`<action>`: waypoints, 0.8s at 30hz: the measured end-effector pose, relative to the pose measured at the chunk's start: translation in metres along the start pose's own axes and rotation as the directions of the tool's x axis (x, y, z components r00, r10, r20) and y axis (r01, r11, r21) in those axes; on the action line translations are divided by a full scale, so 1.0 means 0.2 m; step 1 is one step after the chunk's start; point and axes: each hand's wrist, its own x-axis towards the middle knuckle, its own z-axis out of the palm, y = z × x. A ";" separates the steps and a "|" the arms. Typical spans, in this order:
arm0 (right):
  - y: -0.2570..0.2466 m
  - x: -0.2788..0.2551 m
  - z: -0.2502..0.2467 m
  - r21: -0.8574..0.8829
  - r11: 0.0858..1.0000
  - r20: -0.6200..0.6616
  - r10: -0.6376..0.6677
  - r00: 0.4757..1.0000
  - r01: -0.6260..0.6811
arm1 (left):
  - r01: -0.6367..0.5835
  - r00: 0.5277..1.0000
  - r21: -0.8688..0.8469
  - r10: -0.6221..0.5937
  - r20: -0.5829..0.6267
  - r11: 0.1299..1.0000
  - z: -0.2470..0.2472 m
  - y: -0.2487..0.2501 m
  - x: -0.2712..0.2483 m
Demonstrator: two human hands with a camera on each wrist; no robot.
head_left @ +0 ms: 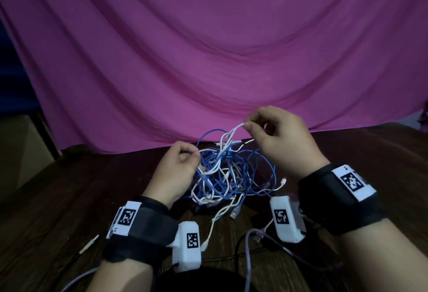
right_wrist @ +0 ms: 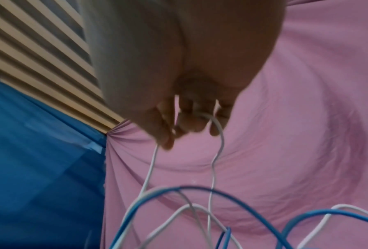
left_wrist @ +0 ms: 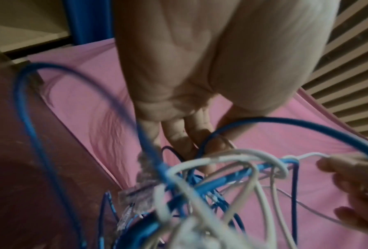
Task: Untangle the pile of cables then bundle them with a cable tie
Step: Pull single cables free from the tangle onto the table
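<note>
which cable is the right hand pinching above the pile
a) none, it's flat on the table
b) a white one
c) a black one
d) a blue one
b: the right hand pinches a loop of white cable between thumb and fingers, raised above the tangled pile; the right wrist view shows the same white cable hanging from its fingers.

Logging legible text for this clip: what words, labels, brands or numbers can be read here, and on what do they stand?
None: no words, brands or numbers can be read in any view.
Wrist units: black-and-white square code markers only, no letters.
Cables: no print can be made out; wrist views are blurred.
</note>
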 end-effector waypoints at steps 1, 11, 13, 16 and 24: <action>-0.02 0.00 0.01 -0.007 1.000 -0.071 -0.029 0.997 0.028 | -0.003 0.999 0.003 0.004 -0.037 1.000 -0.01 -0.01 0.01; -0.04 -0.01 0.01 0.035 0.999 -0.046 -0.032 0.998 0.034 | -0.487 0.867 0.312 0.494 0.062 0.816 0.01 0.18 -0.07; -0.05 -0.01 0.02 0.058 0.998 -0.041 -0.029 0.999 0.031 | -0.439 0.893 0.181 0.406 0.195 0.880 0.07 0.20 -0.10; -0.05 0.01 -0.02 0.032 0.999 -0.115 -0.032 0.993 0.036 | -0.311 0.921 0.194 0.244 0.303 0.931 0.06 0.15 -0.10; -0.10 0.01 -0.06 -0.141 0.989 -0.070 -0.057 0.996 0.046 | -0.340 0.883 0.402 0.141 0.448 0.850 0.02 0.10 -0.12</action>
